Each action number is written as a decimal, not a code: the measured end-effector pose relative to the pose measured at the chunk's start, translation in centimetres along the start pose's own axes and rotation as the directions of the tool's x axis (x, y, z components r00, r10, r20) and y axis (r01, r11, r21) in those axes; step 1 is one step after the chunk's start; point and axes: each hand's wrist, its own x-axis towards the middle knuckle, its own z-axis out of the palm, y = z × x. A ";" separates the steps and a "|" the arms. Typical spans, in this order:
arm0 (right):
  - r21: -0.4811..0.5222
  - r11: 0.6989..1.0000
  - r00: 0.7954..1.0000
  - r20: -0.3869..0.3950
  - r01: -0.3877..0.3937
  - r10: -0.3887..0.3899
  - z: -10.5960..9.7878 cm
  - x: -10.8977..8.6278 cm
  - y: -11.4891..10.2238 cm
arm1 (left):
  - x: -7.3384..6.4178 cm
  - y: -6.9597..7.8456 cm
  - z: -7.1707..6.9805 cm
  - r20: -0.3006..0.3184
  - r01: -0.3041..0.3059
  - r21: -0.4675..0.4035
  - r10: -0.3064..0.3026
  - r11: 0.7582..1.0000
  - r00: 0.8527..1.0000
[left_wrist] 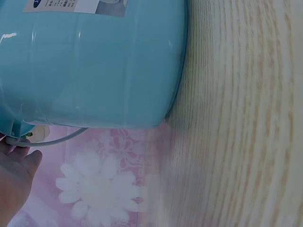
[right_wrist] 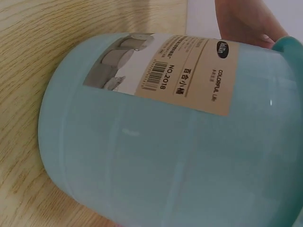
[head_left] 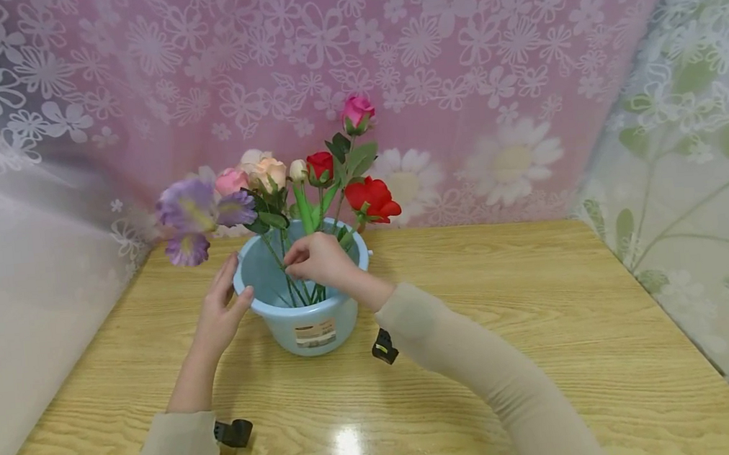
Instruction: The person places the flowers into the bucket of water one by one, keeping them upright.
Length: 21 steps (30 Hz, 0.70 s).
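A light blue bucket (head_left: 310, 319) holds several artificial flowers standing by their stems. My right hand (head_left: 323, 260) reaches over the bucket and pinches a green flower stem (head_left: 273, 253) between thumb and fingertips; which bloom it carries is hard to tell. My left hand (head_left: 220, 309) rests against the bucket's left rim, fingers on the outer side and thumb at the front. In the left wrist view, that left hand (left_wrist: 15, 177) touches the rim near the thin handle (left_wrist: 61, 139). Above the rim are a purple iris (head_left: 188, 208), a peach rose (head_left: 268, 172) and a red flower (head_left: 372, 199).
The bucket stands on a wooden table (head_left: 508, 302) close to its back edge. A pink floral curtain (head_left: 455, 68) hangs right behind the flowers. Pale curtains flank the left and right sides. A label (right_wrist: 165, 71) is on the bucket's front.
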 end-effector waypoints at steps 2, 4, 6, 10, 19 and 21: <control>-0.023 1.000 1.000 -0.019 0.016 -0.017 -0.1 -0.2 0.0 | 0.0 0.1 0.1 0.000 0.006 -0.007 -0.006 1.000 1.000; -0.033 0.999 0.999 -0.037 0.035 -0.036 -0.3 -0.5 0.0 | 0.0 0.2 0.1 0.001 0.012 -0.009 -0.012 1.000 1.000; -0.031 0.998 0.997 -0.054 0.055 -0.057 -0.5 -1.0 0.0 | 0.0 0.2 0.1 0.003 0.018 -0.004 -0.018 1.000 1.000; 0.013 0.995 0.991 -0.094 0.094 -0.092 -1.3 -2.3 0.0 | 0.1 0.1 0.0 0.011 0.020 0.001 -0.020 1.000 1.000; 0.111 0.979 0.958 -0.251 0.172 -0.139 -4.1 -5.0 1.1 | 0.0 -2.7 -0.7 0.041 0.066 0.056 -0.069 0.996 0.997; 0.096 0.977 0.944 -0.291 0.189 -0.154 -4.8 -5.7 1.5 | -0.2 -2.9 -0.9 0.034 0.084 0.095 -0.088 0.992 0.996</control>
